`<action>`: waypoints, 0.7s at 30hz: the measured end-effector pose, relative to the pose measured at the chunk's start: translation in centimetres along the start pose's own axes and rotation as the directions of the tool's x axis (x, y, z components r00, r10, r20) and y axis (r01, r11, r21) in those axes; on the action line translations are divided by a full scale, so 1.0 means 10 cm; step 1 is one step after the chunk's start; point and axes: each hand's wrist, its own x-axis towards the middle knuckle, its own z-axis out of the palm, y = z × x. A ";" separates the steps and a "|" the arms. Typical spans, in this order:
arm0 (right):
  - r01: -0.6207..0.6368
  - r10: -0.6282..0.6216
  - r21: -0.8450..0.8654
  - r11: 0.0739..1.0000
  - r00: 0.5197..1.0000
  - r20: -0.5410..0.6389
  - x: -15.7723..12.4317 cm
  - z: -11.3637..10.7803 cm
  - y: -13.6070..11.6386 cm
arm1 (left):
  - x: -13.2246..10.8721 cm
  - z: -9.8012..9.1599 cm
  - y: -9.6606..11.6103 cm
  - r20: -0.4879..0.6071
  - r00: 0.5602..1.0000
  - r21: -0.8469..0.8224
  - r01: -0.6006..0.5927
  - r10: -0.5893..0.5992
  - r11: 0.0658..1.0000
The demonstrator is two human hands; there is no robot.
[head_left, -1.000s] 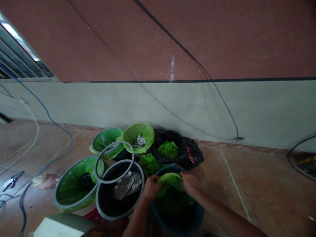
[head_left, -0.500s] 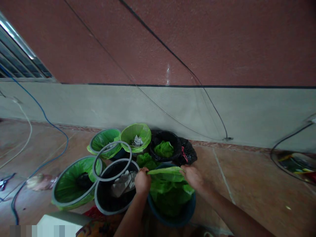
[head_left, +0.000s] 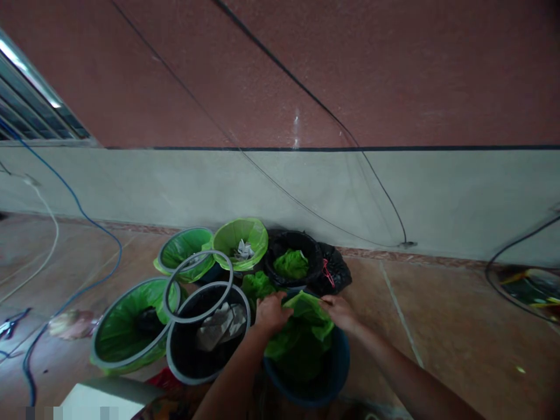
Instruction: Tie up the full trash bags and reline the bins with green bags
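The green liner (head_left: 303,335) lies partly inside the blue bin (head_left: 341,359); the bin's near rim is uncovered, so the work appears partway done. The left hand (head_left: 273,315) and right hand (head_left: 339,312), set apart, each clamp the liner's upper edge over the blue bin's far side. Immediately left of the blue bin: gray-rimmed bin (head_left: 186,353) holding paper (head_left: 224,326). A loose gray ring (head_left: 188,319) overlaps its opening, obstructing access. Behind the blue bin: black-lined bin (head_left: 315,256); behind-left, a yellow-green-lined bin (head_left: 242,230), liner draped over its rim.
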 end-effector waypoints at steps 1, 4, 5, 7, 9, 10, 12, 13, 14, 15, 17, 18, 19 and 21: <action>-0.005 0.005 0.028 1.000 1.000 -0.006 0.03 0.03 0.03 | 0.06 0.03 0.01 0.012 1.000 0.003 -0.011 0.011 1.000; -0.043 0.045 0.055 0.998 0.998 -0.043 0.12 0.04 0.13 | 0.23 0.13 -0.03 0.037 0.998 -0.079 0.043 -0.040 0.996; -0.069 0.070 0.029 0.997 0.996 -0.058 0.15 0.02 0.17 | 0.28 0.16 -0.07 0.045 0.996 -0.127 0.077 -0.072 0.989; -0.115 0.108 -0.077 0.990 0.990 -0.088 0.21 -0.03 0.22 | 0.36 0.21 -0.15 0.063 0.990 -0.192 0.133 -0.123 0.972; -0.105 0.085 -0.199 0.974 0.991 -0.104 0.27 -0.08 0.23 | 0.41 0.24 -0.22 0.072 0.986 -0.197 0.159 -0.148 0.967; -0.088 0.062 -0.251 0.964 0.992 -0.111 0.31 -0.10 0.23 | 0.43 0.25 -0.24 0.068 0.986 -0.190 0.163 -0.152 0.968; -0.066 0.028 -0.310 0.948 0.992 -0.125 0.39 -0.11 0.20 | 0.47 0.24 -0.25 0.048 0.981 -0.173 0.195 -0.189 0.965; -0.068 0.027 -0.318 0.946 0.991 -0.132 0.44 -0.10 0.18 | 0.49 0.23 -0.24 0.032 0.974 -0.157 0.228 -0.226 0.961; -0.078 0.036 -0.317 0.945 0.990 -0.136 0.49 -0.08 0.17 | 0.51 0.22 -0.23 0.015 0.963 -0.136 0.269 -0.269 0.954; -0.090 0.049 -0.310 0.946 0.989 -0.137 0.54 -0.05 0.17 | 0.53 0.21 -0.21 0.001 0.949 -0.110 0.312 -0.314 0.944; -0.107 0.073 -0.289 0.951 0.989 -0.125 0.63 0.00 0.21 | 0.58 0.19 -0.18 -0.006 0.924 -0.050 0.382 -0.383 0.923; -0.114 0.085 -0.274 0.955 0.989 -0.117 0.67 0.03 0.25 | 0.61 0.18 -0.18 0.014 0.918 -0.014 0.397 -0.397 0.918; -0.123 0.097 -0.257 0.959 0.989 -0.111 0.71 0.06 0.30 | 0.64 0.18 -0.20 0.047 0.915 0.024 0.400 -0.400 0.916; -0.123 0.103 -0.221 0.967 0.990 -0.100 0.75 0.09 0.40 | 0.69 0.17 -0.28 0.132 0.912 0.093 0.379 -0.389 0.921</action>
